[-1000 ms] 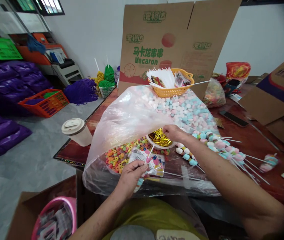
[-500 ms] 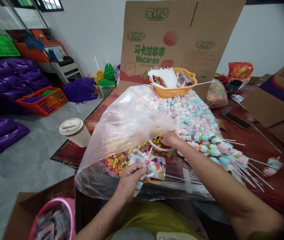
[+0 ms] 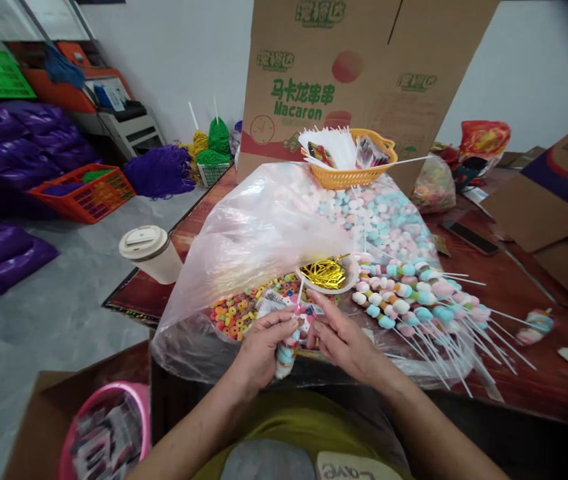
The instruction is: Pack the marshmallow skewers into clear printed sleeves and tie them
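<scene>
On the far left, purple bags (image 3: pixel 19 137) are piled on the floor, and an orange basket (image 3: pixel 84 193) stands next to them. Nearer, a pink bucket (image 3: pixel 146 417) holds small packages inside. A white cup (image 3: pixel 161 261) with a lid stands at the left side of the table (image 3: pixel 137 293). To the right of it, colourful rings (image 3: pixel 234 320) lie in the plastic bag (image 3: pixel 189 310). The left hand (image 3: pixel 264 343) grasps a wrapped sweet (image 3: pixel 287 357) between thumb and fingers, in front of the table edge; its white stick points upward and its marshmallow part is below the fingers. Flat packets (image 3: pixel 271 303) lie just behind. A bowl (image 3: pixel 353 277) of gold strips (image 3: pixel 327 273) stands beyond the hands. The right hand (image 3: pixel 344 337) is beside the sweet, with fingers partly bent; I cannot tell whether it pinches something. Further right, many marshmallow skewers (image 3: pixel 424 300) lie in a heap, and behind them a phone (image 3: pixel 470 237).
</scene>
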Action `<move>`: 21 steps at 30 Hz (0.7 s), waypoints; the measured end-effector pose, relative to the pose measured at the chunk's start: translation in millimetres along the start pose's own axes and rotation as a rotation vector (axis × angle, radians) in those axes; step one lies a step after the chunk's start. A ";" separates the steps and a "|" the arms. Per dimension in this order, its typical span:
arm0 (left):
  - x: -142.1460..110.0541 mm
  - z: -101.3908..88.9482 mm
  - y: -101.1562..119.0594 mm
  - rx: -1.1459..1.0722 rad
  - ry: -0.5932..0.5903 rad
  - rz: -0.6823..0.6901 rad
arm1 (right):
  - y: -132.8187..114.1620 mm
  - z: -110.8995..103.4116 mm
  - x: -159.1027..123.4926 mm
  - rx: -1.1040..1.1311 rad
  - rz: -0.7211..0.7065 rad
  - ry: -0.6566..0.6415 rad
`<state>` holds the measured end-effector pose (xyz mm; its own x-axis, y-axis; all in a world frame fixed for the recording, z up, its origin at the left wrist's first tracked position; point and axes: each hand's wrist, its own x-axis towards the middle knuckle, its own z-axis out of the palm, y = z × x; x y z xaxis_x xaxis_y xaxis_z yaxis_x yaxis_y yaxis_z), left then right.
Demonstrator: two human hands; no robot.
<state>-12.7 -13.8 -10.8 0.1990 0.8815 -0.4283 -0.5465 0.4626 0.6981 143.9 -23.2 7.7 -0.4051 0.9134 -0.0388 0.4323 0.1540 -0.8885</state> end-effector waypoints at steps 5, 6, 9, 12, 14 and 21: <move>-4.1 2.4 -3.5 -0.004 -0.021 -0.002 | 11.8 9.7 -4.2 0.206 0.124 0.126; -4.3 2.8 -4.0 -0.015 0.012 0.004 | 11.3 7.8 -6.8 0.197 0.126 0.165; -4.0 4.5 -6.5 0.003 0.072 -0.011 | 7.9 3.4 -16.8 0.226 0.086 0.322; -3.4 7.8 -10.2 0.095 0.067 -0.008 | 5.1 6.7 -21.2 0.372 0.076 0.356; -3.2 9.6 -11.4 0.136 0.010 0.022 | 5.1 12.1 -19.6 0.413 0.042 0.240; -4.2 3.9 -7.2 0.040 -0.077 -0.038 | 3.1 14.5 -15.6 0.619 0.117 0.214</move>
<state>-6.5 -20.5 -11.8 0.2819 0.8672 -0.4105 -0.5047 0.4979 0.7052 139.8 -42.5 -1.1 -0.1870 0.9755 -0.1155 -0.1044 -0.1367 -0.9851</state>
